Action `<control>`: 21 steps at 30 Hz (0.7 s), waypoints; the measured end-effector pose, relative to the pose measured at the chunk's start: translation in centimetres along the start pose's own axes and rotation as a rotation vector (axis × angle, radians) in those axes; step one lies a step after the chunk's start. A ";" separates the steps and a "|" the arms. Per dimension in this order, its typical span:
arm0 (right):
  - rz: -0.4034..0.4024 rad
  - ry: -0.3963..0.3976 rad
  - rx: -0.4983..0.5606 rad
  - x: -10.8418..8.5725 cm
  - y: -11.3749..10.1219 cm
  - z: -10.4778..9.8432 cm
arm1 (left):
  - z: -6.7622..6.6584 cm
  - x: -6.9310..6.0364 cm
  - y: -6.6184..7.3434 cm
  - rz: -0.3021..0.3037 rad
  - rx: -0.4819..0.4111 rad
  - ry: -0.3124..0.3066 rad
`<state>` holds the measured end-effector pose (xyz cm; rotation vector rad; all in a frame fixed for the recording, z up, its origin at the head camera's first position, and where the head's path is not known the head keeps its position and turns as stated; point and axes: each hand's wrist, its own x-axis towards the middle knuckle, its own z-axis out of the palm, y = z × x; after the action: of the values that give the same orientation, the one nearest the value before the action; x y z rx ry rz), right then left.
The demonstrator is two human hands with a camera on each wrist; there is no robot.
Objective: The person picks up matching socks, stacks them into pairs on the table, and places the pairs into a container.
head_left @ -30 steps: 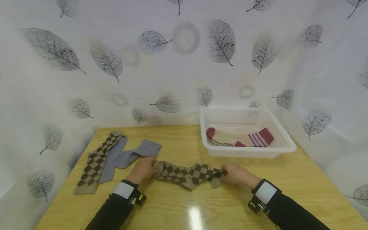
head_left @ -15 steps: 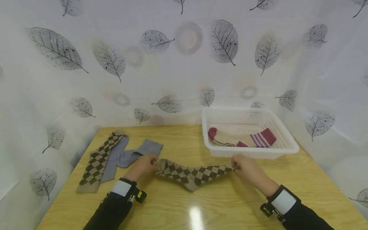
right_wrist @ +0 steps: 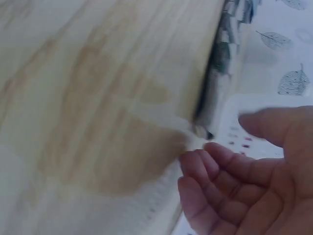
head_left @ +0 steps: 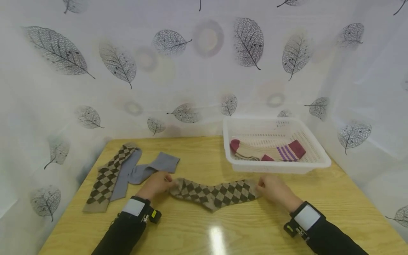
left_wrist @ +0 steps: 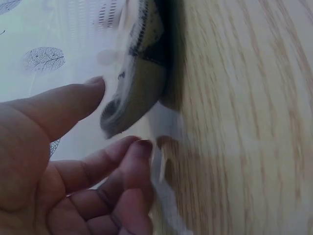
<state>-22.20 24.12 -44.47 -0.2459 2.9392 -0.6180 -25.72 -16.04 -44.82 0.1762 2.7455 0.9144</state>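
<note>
A beige and brown argyle sock (head_left: 216, 194) lies stretched sideways on the wooden table, its heel pointing toward me. My left hand (head_left: 157, 184) is at the toe end. In the left wrist view, thumb and fingers stand apart with the sock's toe (left_wrist: 134, 93) between them, seemingly unpinched. At the cuff end is my right hand (head_left: 275, 191). The right wrist view shows its thumb away from its loosely bent fingers (right_wrist: 195, 166), and the cuff end of the sock (right_wrist: 210, 107) just beyond them.
Another argyle sock (head_left: 105, 180) lies at the left, partly over a grey sock (head_left: 119, 184). A second grey piece (head_left: 162, 163) lies folded beside it. A white basket (head_left: 277, 167) at the back right holds cream socks (head_left: 251, 152) with maroon ends and purple stripes.
My right hand drew the folded cuff out to the right, and the sock now lies flat at full length. Thumb and fingers of both hands now stand apart at its ends.
</note>
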 end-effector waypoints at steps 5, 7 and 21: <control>0.028 -0.039 0.023 0.5 -0.4 0.7 | 0.2 0.0 -0.1 0.054 0.032 0.003; 0.012 -0.037 0.037 0.7 -0.5 0.4 | 0.0 -0.1 0.0 0.067 0.002 -0.009; -0.056 0.043 -0.132 2.3 -0.3 0.3 | -0.1 1.5 0.7 0.004 0.115 -0.051</control>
<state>-24.41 23.26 -44.82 -0.3337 3.0274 -0.4424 -27.12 -15.20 -44.61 0.2227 2.7521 0.7431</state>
